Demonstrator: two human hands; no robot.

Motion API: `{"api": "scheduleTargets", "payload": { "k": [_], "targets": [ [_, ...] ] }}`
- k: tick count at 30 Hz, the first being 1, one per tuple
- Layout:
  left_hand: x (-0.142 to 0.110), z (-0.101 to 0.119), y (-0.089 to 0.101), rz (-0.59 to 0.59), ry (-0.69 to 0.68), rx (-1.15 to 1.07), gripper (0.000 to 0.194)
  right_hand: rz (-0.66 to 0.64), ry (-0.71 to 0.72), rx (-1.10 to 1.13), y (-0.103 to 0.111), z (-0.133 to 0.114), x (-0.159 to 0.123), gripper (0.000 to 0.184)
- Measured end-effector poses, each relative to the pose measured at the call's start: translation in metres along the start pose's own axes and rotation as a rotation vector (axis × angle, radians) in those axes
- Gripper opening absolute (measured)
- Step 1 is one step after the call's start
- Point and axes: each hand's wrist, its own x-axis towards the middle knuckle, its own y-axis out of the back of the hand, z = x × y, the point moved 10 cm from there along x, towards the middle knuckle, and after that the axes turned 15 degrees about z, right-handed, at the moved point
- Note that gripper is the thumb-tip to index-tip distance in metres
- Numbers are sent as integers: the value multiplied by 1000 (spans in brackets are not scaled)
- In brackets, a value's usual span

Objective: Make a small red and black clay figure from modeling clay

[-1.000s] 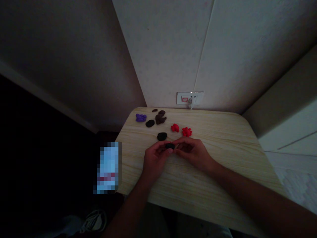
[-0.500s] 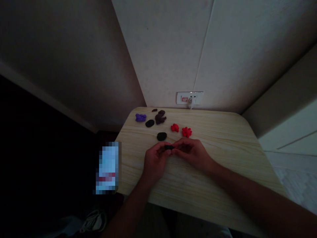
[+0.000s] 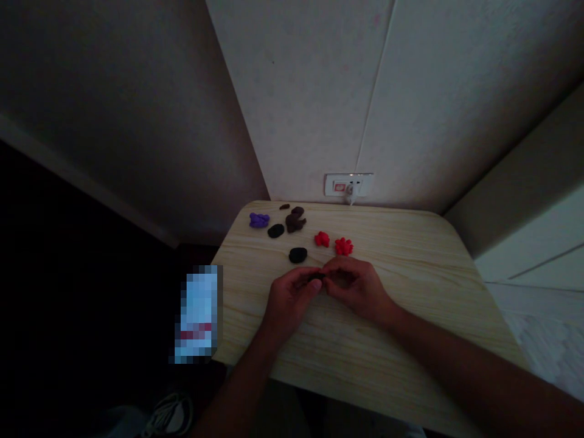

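Observation:
My left hand [image 3: 289, 299] and my right hand [image 3: 353, 287] meet over a light wooden table [image 3: 410, 316], fingers curled together around a small black lump of clay [image 3: 316, 278] that is mostly hidden between the fingertips. Just beyond the hands lies another black clay lump [image 3: 298, 255]. Two red clay pieces [image 3: 322, 239] [image 3: 344, 246] sit a little farther back, to the right of it.
At the table's far left corner lie a purple clay piece [image 3: 259, 220], a black lump [image 3: 275, 230] and brown clay bits [image 3: 295, 220]. A wall socket [image 3: 349, 184] with a plug sits behind the table. A shoe [image 3: 168, 412] shows on the dark floor at left.
My fingers have closed more tightly around the black lump, hiding most of it. The view has tilted slightly, so everything sits a little lower in the picture.

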Motion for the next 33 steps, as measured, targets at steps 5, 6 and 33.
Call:
{"api": "scheduleTargets", "payload": {
  "k": [5, 6, 33],
  "targets": [
    [0, 1, 6, 49, -12, 30, 20, -20, 136, -86, 0, -13, 0, 10],
    [0, 1, 7, 60, -10, 30, 19, -33, 138, -94, -1, -13, -1, 11],
    [-1, -2, 3, 45, -31, 128, 19, -5, -64, -56, -6, 14, -10, 10]
  ]
}}
